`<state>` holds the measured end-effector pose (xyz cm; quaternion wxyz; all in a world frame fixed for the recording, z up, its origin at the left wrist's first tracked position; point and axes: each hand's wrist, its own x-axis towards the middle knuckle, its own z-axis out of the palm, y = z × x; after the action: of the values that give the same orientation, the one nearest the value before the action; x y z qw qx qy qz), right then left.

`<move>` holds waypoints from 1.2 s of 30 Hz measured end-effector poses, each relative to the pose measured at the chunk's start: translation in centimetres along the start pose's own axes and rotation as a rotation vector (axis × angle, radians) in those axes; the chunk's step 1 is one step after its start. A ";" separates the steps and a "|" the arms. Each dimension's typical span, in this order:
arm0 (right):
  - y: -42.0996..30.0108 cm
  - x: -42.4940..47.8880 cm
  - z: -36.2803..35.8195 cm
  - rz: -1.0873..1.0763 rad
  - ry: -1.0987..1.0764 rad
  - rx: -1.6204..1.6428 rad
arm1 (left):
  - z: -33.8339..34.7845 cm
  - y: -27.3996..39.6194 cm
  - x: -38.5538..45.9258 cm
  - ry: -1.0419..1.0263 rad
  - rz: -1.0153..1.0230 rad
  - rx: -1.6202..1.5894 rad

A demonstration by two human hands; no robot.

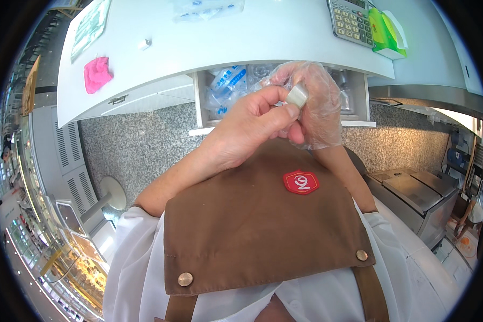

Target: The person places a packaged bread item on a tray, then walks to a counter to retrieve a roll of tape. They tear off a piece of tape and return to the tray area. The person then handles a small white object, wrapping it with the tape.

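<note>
My bare left hand (pixel 253 120) pinches a small shiny silvery-beige piece (pixel 297 95) between thumb and forefinger. What exactly the piece is, I cannot tell. My right hand (pixel 320 100) wears a clear disposable plastic glove (pixel 331 116), its fingers curled around the far side of the same piece. The two hands touch above an open white drawer (pixel 201 100), just in front of the brown apron (pixel 257 229). Inside the drawer, to the left of the hands, lie clear plastic packets with blue print (pixel 229 82). The hands hide the middle of the drawer.
On the white counter (pixel 241 44) are a pink cloth (pixel 97 75), a small white block-like item (pixel 145 44), a clear plastic bag (pixel 209 9), a calculator (pixel 351 22) and a green tissue pack (pixel 386 34). A stainless-steel cabinet (pixel 414 193) stands at right on the speckled floor (pixel 141 141).
</note>
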<state>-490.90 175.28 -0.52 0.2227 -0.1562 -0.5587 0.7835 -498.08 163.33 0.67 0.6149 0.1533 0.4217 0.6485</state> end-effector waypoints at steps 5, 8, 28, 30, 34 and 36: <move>0.2 -0.1 0.1 0.076 -0.006 0.056 | 0.2 -0.4 0.0 -0.011 0.035 -0.024; 0.0 -0.2 0.3 0.101 0.020 0.066 | 0.5 -0.4 0.0 -0.012 0.037 -0.048; 0.2 -0.4 0.1 0.049 0.021 0.031 | 0.5 -0.9 -0.2 -0.054 0.086 0.031; 0.1 -0.6 -0.4 0.061 -0.020 0.000 | 0.7 -0.6 -0.3 -0.035 0.042 0.026; 0.2 -0.6 -0.3 0.061 -0.024 0.046 | 0.6 -0.7 -0.2 -0.035 0.058 0.062; 0.1 -0.6 -0.2 0.050 -0.033 0.006 | 0.5 -0.7 -0.2 -0.037 0.057 0.072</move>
<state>-490.33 175.15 -0.69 0.1943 -0.1565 -0.5556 0.7931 -497.20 163.27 0.51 0.5979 0.1993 0.4286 0.6473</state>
